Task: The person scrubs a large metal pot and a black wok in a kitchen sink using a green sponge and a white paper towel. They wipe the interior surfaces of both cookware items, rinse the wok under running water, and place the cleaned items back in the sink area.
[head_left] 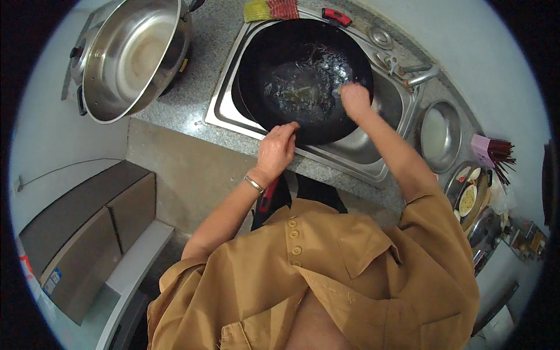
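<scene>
A large black wok (271, 57) rests over the stainless steel sink (372, 168), with shiny water and some residue in its bottom. My left hand (280, 142) grips the wok near its front rim, where a red and black handle (267, 197) extends below the wrist. Inside the wok at the right, my right hand (355, 100) is closed in a fist, slightly blurred. A small bit of something pale shows at its fingers, but what it holds is mostly hidden. The wok's red helper handle (337, 17) is at the far rim.
A big steel pot (131, 57) stands on the granite counter at the left. Yellow and red scrub cloths (271, 9) lie behind the sink. To the right are the faucet (422, 76), a steel basin (441, 135), chopsticks in a pink holder (482, 146) and a dish of food (468, 200).
</scene>
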